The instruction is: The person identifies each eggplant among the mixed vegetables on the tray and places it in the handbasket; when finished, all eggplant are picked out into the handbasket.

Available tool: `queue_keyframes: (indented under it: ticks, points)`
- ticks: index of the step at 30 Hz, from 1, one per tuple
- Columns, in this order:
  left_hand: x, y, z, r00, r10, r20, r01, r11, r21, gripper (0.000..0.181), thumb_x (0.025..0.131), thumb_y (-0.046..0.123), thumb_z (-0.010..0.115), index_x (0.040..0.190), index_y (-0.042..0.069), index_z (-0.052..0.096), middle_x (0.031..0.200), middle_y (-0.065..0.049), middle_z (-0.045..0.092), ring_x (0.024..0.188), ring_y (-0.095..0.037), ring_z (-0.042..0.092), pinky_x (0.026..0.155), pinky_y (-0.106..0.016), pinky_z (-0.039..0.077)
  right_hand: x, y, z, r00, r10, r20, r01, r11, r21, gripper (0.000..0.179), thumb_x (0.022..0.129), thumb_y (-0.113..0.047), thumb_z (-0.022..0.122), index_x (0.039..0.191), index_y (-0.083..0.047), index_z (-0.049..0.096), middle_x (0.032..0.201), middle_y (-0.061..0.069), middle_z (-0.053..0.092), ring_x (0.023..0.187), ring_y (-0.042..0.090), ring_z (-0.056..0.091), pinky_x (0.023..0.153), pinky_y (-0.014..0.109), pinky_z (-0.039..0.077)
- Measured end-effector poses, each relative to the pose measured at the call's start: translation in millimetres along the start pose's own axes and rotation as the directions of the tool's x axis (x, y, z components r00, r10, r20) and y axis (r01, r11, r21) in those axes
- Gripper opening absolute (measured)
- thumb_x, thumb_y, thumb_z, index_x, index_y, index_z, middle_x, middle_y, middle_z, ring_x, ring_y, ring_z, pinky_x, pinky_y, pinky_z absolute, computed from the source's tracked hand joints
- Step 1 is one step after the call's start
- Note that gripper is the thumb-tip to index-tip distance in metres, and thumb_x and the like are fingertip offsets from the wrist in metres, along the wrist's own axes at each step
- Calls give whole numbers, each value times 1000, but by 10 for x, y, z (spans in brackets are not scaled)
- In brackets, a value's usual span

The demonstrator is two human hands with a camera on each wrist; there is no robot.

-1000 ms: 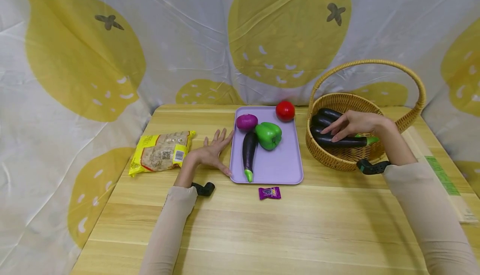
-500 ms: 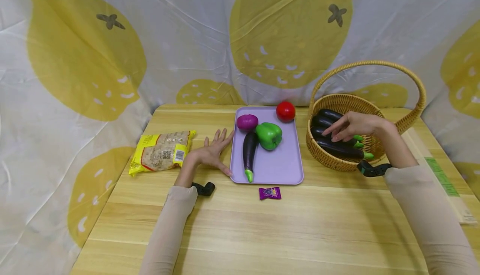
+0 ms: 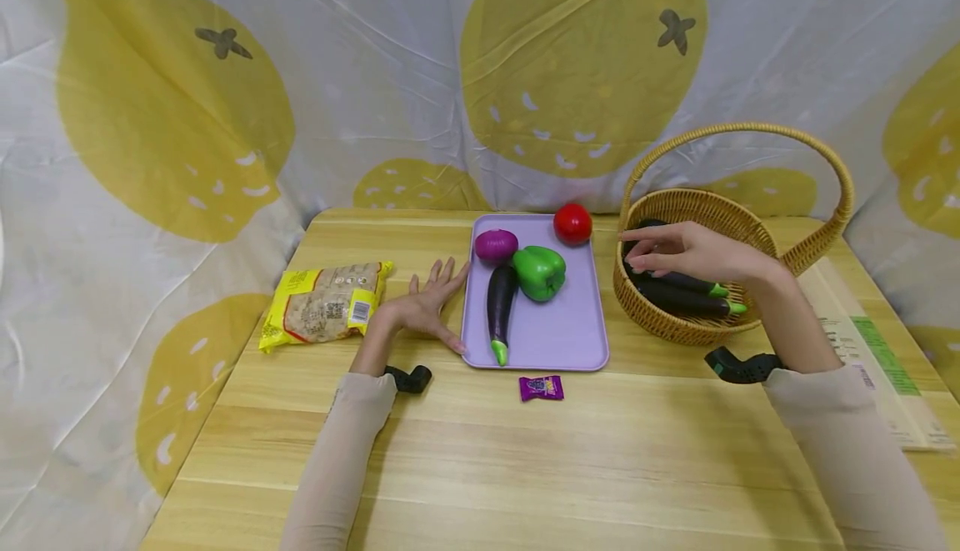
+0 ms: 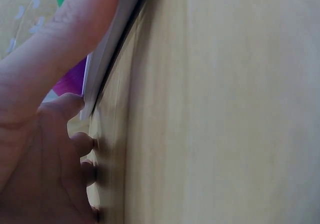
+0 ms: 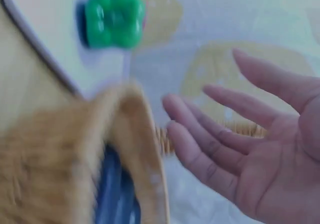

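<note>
My right hand [image 3: 697,252] hovers over the wicker basket [image 3: 667,328], fingers loosely bent and holding nothing. Inside the basket lie several dark eggplants [image 3: 682,299] with green stem ends; the hand hides part of them. On the left, my left hand [image 3: 420,311] spreads its fingers, thumb and index finger at the left edge of the lilac tray [image 3: 558,338]. The tray carries a purple onion [image 3: 496,244], a green bell pepper [image 3: 540,272], an eggplant [image 3: 500,305] and, at its far right corner, a red tomato [image 3: 573,224]. In the right wrist view the palm [image 5: 272,169] shows bare.
A yellow bag of food [image 3: 326,305] lies beside the left hand. Just in front of the tray is a small purple wrapped candy [image 3: 542,388]. The basket's tall handle [image 3: 738,127] arches above it. A flat package with a green label [image 3: 885,355] lies at the right.
The right hand has let go of the front eggplant, which dropped lower into the basket beside the others. That hand then rose and shifted slightly left. The left hand stayed put.
</note>
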State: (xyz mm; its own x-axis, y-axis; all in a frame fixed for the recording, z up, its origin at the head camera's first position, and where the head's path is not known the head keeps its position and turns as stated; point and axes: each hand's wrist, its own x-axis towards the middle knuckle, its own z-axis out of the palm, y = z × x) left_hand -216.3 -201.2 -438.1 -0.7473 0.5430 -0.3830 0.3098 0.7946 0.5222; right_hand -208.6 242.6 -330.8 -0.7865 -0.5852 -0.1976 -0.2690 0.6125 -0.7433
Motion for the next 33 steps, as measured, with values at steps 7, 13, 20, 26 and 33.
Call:
queue_keyframes:
  ticks: [7,13,20,26,33]
  points:
    - [35,37,3,1000,6,8,-6,1000,8,146,71,51,93,166,21,-13,170,-19,-27,157,-39,-29,122,-71,-18,151,-248,596,994,-104,-40,106,994,39,59,106,-28,61,161,-21,40,133,10,68,117,22,68,96,30,56]
    - [50,60,14,1000,5,7,-5,1000,19,145,71,50,93,166,21,-13,170,-19,-27,157,-38,-30,122,-70,-18,344,-460,1162,991,-127,-39,131,985,112,67,105,-26,62,163,-12,33,134,18,66,122,28,66,104,48,55]
    - [38,48,6,1000,-12,12,12,1000,16,145,72,49,93,166,21,-13,170,-18,-27,157,-38,-30,122,-71,-18,614,-525,1582,992,-26,-121,39,994,106,74,102,-34,66,164,-13,30,134,20,65,122,33,66,92,43,60]
    - [30,37,-3,1000,-4,9,4,1000,4,145,72,50,93,166,22,-13,170,-19,-27,157,-40,-29,121,-72,-17,753,-500,1707,986,35,-164,-12,990,141,78,100,-37,68,164,-11,30,122,17,67,112,29,70,84,35,60]
    - [14,14,-7,1000,-16,4,16,1000,14,146,71,50,93,166,22,-14,170,-18,-28,157,-39,-30,121,-72,-18,876,-536,1804,981,68,-184,-44,990,132,84,98,-37,71,165,-10,26,109,14,68,100,23,71,80,32,57]
